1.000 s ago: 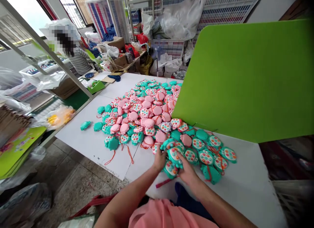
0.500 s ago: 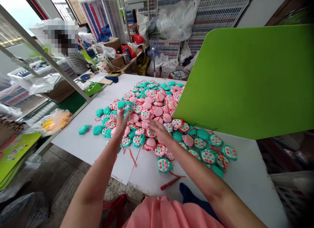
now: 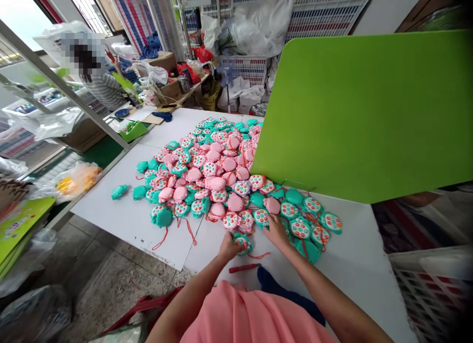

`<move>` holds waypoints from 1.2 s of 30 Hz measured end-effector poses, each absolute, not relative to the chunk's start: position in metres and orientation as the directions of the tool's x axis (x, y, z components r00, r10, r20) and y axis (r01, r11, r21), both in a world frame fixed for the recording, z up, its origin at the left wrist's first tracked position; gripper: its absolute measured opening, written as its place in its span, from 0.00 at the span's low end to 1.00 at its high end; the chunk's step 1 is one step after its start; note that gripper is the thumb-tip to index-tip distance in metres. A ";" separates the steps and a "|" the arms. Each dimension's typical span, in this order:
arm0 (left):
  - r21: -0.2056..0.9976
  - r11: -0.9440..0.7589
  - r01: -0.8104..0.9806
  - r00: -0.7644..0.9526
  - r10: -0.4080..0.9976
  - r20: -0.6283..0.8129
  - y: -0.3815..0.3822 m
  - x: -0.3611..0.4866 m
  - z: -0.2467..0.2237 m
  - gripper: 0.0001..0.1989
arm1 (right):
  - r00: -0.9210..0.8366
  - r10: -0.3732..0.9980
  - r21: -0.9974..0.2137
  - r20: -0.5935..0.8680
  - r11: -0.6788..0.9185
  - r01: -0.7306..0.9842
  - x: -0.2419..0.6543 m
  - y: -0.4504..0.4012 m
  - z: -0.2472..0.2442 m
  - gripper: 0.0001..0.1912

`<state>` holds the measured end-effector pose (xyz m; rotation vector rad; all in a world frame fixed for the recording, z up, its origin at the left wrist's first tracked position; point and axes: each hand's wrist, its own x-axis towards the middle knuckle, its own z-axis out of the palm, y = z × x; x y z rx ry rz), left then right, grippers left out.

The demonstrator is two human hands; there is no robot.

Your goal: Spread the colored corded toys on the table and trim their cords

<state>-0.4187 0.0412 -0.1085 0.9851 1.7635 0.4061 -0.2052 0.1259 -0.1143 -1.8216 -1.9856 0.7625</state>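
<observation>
Close to the front edge of the table, my left hand grips a teal animal-shaped toy, which has a pale face with coloured buttons and a red cord. My right hand is closed at the right edge of another teal toy lying face up; some of its fingers are hidden. Before both hands spreads a heap of similar pink toys and teal toys, some button side up, others back side up. Several red cords trail from them.
A large green panel stands along the right of the white table. A red stick-like object and dark blue cloth lie near my body. Another person sits at the far left, near a green holder.
Both hands have come back from the middle of the heap towards my body. My left hand has released a teal toy onto the heap and taken hold of the one near the edge.
</observation>
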 end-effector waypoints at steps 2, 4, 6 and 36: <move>0.695 0.623 0.360 -0.092 0.764 -0.638 0.045 -0.426 -0.104 0.27 | -0.125 0.988 -0.527 -0.092 0.058 0.848 -0.218 0.130 -0.118 0.27; 0.731 0.634 0.254 -0.063 0.765 -0.641 0.054 -0.443 -0.094 0.30 | -0.116 0.990 -0.472 -0.075 0.067 0.879 -0.228 0.133 -0.120 0.29; 0.794 0.599 0.107 -0.090 0.801 -0.592 0.071 -0.467 -0.077 0.31 | -0.097 0.994 -0.430 -0.057 0.064 0.900 -0.234 0.134 -0.121 0.28; 0.720 0.527 -0.450 0.227 0.848 -0.479 0.010 -0.404 -0.028 0.57 | -0.310 0.829 -0.867 -0.465 -0.498 -0.031 -0.230 0.020 -0.033 0.22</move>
